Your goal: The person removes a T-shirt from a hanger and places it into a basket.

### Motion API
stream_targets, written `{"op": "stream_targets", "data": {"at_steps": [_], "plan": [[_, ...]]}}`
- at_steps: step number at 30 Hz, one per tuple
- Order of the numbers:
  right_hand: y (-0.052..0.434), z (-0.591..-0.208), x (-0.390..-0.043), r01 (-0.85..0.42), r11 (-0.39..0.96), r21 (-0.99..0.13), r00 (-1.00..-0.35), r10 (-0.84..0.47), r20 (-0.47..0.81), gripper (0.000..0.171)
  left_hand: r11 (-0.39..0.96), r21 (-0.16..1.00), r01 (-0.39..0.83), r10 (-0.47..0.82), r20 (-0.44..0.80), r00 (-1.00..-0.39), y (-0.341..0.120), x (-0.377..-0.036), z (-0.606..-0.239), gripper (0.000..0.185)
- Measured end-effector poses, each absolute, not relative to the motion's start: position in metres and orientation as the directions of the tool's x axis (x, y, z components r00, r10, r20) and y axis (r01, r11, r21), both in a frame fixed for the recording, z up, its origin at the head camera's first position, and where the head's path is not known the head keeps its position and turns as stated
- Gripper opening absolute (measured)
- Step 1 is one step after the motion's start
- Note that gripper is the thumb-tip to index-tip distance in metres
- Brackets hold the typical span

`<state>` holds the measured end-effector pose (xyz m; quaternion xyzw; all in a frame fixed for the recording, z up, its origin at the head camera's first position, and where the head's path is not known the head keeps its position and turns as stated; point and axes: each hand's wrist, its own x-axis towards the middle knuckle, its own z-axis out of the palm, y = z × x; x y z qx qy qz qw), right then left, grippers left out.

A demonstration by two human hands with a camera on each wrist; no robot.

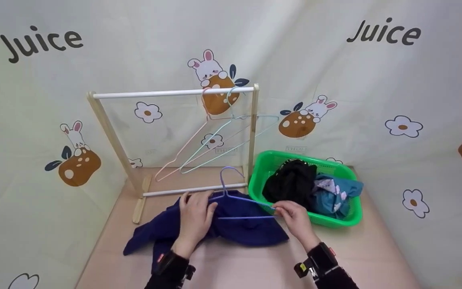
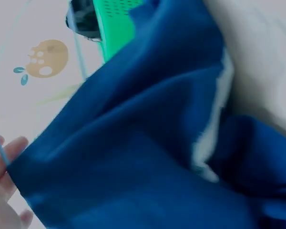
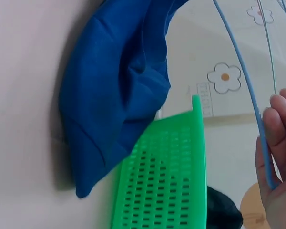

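Observation:
A navy blue garment (image 1: 251,234) lies spread on the table in the head view, and part of it fills the left wrist view. Partly inside it is a blue clothes hanger (image 1: 247,217), its hook standing up and its left end hidden by cloth and fingers. My left hand (image 1: 197,218) grips the garment's edge over the hanger's left side. At the hanger's right corner, my right hand (image 1: 295,218) pinches the wire, which sticks out bare of cloth there. The right wrist view shows the garment (image 3: 109,95) hanging down apart from my right fingers.
Behind my hands stands a rack (image 1: 146,94) with a white rail and wooden posts. A pink hanger (image 1: 191,139) and a mint hanger (image 1: 205,141) hang from it. On the right, a green basket (image 1: 263,166) contains black cloth (image 1: 291,182) and teal cloth (image 1: 335,196).

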<state>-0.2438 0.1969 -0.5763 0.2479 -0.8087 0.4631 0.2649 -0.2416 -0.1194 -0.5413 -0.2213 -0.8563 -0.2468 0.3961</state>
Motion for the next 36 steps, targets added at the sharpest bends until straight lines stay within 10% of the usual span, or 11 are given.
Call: {"op": "stream_targets", "data": {"at_steps": [22,36], "plan": [[0.254,-0.535,-0.215,-0.556,0.511,-0.656,-0.749,0.034,0.661,0.015,0.845,0.372,0.385,-0.007,0.728,-0.686,-0.181,-0.247,-0.569,0.004],[0.246,-0.560,-0.235,-0.647,0.470,-0.601,-0.692,-0.031,0.721,0.025,0.747,0.424,0.513,0.118,0.674,-0.729,-0.168,-0.244,-0.558,0.039]]}}
